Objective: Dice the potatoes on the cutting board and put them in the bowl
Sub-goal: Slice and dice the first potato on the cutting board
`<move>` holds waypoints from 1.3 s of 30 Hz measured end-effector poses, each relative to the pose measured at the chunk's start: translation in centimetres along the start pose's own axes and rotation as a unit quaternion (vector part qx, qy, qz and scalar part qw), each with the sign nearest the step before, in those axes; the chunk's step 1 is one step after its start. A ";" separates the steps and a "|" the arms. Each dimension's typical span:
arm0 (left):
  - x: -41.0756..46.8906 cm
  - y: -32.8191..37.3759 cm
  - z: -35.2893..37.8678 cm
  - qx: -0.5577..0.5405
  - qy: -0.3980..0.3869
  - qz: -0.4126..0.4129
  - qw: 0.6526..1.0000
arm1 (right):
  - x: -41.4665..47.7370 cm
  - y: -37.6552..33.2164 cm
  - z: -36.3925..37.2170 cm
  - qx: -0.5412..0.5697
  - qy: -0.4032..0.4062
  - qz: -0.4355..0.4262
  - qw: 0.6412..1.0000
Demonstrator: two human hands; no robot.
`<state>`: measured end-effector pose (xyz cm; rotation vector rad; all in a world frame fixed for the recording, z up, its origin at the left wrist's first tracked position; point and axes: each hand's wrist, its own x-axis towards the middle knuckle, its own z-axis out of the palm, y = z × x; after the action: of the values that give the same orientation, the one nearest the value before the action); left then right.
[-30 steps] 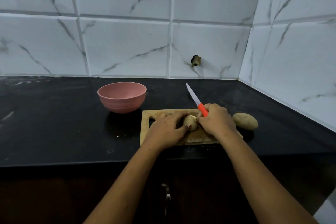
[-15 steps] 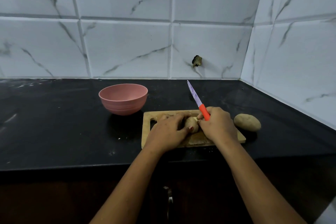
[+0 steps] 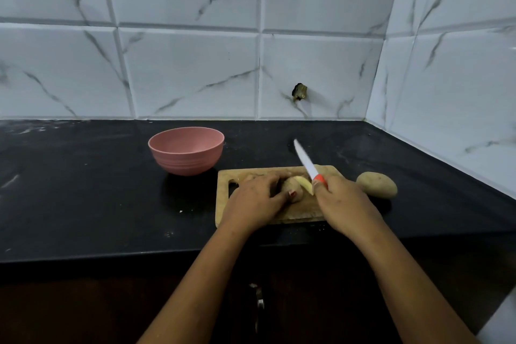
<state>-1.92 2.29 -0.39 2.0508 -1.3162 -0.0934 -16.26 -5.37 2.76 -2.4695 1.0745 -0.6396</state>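
Bowl: the pink bowl (image 3: pixel 186 149) sits just beyond the board's left corner, with nothing visible inside; we judge it is close by to receive the dice.
Left hand: our left hand (image 3: pixel 255 202) curls over the cut potato (image 3: pixel 293 189), pinning it to the cutting board (image 3: pixel 303 211) so it cannot roll.
Right hand: our right hand (image 3: pixel 343 204) wraps the knife (image 3: pixel 305 160) handle, blade tilted up above a pale slice (image 3: pixel 305 183).
Spare: a whole potato (image 3: pixel 377 184) lies just off the board's right end.
Surface: black counter (image 3: pixel 83 190), marbled white wall tiles (image 3: pixel 190 72) behind and at the right.
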 end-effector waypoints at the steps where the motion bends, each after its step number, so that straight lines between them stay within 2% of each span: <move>1: 0.1 -0.1 0.1 -0.003 0.002 -0.002 1.000 | -0.3 0.0 -0.1 -0.022 -0.032 0.000 0.999; 5: 0.1 0.0 0.1 -0.013 0.002 0.000 1.000 | -0.8 0.1 0.4 -0.064 -0.098 0.018 0.993; 12: 0.3 -0.1 0.1 -0.024 -0.002 0.010 1.000 | -1.5 -1.7 0.1 -0.178 -0.106 0.002 0.978; 18: 0.8 -0.5 0.3 -0.038 -0.006 0.011 0.999 | 0.1 -1.7 -0.4 -0.185 -0.178 -0.014 0.966; 23: 1.3 -1.1 0.7 -0.037 -0.004 0.018 0.999 | 1.1 -3.7 -0.1 -0.233 -0.228 0.039 0.945; 30: 1.2 -1.2 1.2 -0.033 0.010 0.009 0.999 | 0.1 -4.4 0.4 -0.285 -0.268 0.067 0.918; 35: 0.9 -0.9 0.9 -0.032 0.012 -0.002 0.999 | -1.1 -3.2 -0.1 -0.284 -0.259 0.061 0.921; 39: 0.6 -0.6 0.5 -0.040 0.007 -0.006 0.999 | -0.8 -1.6 -1.2 -0.219 -0.247 0.030 0.943</move>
<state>-1.35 1.64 -0.94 1.9895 -1.2725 -0.1349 -16.46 -3.92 4.31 -2.7219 1.1644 0.2745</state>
